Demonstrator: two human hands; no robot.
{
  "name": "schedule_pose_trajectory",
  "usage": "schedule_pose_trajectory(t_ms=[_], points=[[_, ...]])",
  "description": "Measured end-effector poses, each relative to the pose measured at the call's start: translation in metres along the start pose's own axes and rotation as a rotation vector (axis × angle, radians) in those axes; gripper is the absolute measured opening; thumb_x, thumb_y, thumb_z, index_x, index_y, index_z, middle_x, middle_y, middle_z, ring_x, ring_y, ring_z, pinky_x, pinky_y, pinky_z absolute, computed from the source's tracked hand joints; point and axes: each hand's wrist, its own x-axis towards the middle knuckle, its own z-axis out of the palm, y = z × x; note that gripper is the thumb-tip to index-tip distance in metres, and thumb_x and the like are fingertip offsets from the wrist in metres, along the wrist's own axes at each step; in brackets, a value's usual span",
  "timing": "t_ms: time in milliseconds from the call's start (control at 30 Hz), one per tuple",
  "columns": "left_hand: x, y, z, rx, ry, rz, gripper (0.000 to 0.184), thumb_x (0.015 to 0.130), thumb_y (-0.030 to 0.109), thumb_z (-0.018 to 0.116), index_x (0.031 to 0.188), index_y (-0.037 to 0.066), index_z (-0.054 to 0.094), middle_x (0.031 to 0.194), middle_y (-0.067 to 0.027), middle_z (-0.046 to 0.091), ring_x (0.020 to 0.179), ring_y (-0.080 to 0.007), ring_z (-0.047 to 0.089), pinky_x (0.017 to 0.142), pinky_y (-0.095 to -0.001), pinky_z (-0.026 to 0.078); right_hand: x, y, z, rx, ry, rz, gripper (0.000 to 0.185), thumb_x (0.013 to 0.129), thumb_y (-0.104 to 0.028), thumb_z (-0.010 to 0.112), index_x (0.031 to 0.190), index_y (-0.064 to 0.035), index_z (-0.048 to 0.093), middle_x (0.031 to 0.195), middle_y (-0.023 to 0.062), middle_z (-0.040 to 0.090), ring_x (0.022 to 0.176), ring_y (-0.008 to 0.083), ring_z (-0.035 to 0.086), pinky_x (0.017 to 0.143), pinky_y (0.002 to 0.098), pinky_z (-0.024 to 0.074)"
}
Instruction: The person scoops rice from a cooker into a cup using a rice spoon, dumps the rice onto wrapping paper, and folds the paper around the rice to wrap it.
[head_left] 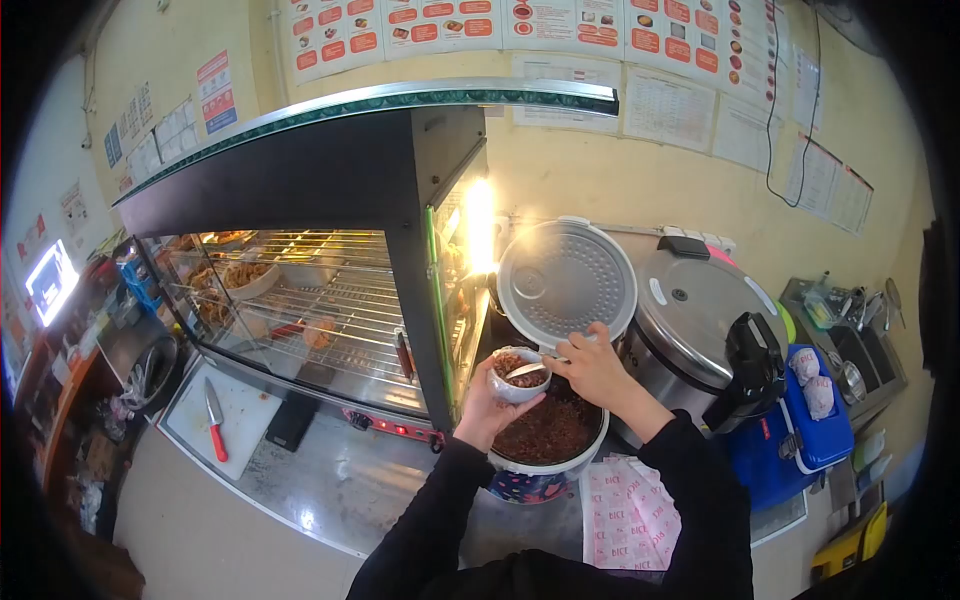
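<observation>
My left hand (483,412) is closed around a small white bowl (520,391), held up over the open rice cooker. Reddish-brown rice (508,362) fills much of the bowl. A white spoon (527,369) dips into it, its handle pinched in the fingers of my right hand (592,369). Below both hands stands the rice cooker (538,487) with a dark patterned outside, holding more of the same dark rice (555,428). Its pale dimpled lid (566,283) is raised at the back.
A lit glass warming cabinet (330,310) stands left. To the right are a big steel cooker (690,310) and a blue cool box (800,440) with wrapped items. Printed paper wrappers (628,515) lie in front. A red-handled knife (217,425) rests on a white board (250,415).
</observation>
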Motion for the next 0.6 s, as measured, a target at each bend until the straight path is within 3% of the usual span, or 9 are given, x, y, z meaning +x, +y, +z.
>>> schedule_pose_trajectory(t_ms=[133,400,500,600], points=[[-0.006,0.005,0.001,0.014,0.033,0.012,0.050,0.086,0.043,0.039,0.123,0.010,0.038,0.126,-0.0152,0.040,0.114,-0.0337,0.042,0.089,-0.0535,0.039,0.004,0.017,-0.038,-0.012,0.117,0.095,0.020,0.070,-0.010,0.052,0.086,-0.0177,0.061,0.077,-0.0030,0.051,0.082,0.0142,0.049,0.086,0.0451,0.0278],[-0.008,0.010,-0.004,0.041,0.020,0.038,0.047,0.085,0.042,0.041,0.122,0.012,0.040,0.121,-0.0129,0.045,0.111,-0.0326,0.044,0.089,-0.0542,0.038,0.003,0.002,-0.019,0.008,0.007,-0.125,0.017,0.074,-0.014,0.050,0.085,-0.0185,0.061,0.075,-0.0028,0.049,0.082,0.0143,0.050,0.086,0.0462,0.0289],[-0.004,0.006,-0.008,-0.020,0.073,0.012,0.046,0.085,0.041,0.041,0.121,0.012,0.041,0.121,-0.0122,0.045,0.111,-0.0323,0.045,0.089,-0.0552,0.038,0.006,0.014,-0.029,0.007,-0.071,-0.070,0.016,0.073,-0.014,0.050,0.084,-0.0179,0.061,0.076,-0.0025,0.050,0.082,0.0144,0.050,0.087,0.0470,0.0288],[-0.005,0.007,-0.007,0.029,0.046,0.017,0.045,0.085,0.040,0.042,0.121,0.013,0.041,0.121,-0.0123,0.045,0.111,-0.0322,0.045,0.088,-0.0560,0.038,0.014,0.021,-0.046,-0.019,0.091,0.037,0.016,0.072,-0.014,0.051,0.084,-0.0171,0.061,0.077,-0.0020,0.050,0.084,0.0147,0.050,0.088,0.0476,0.0287]])
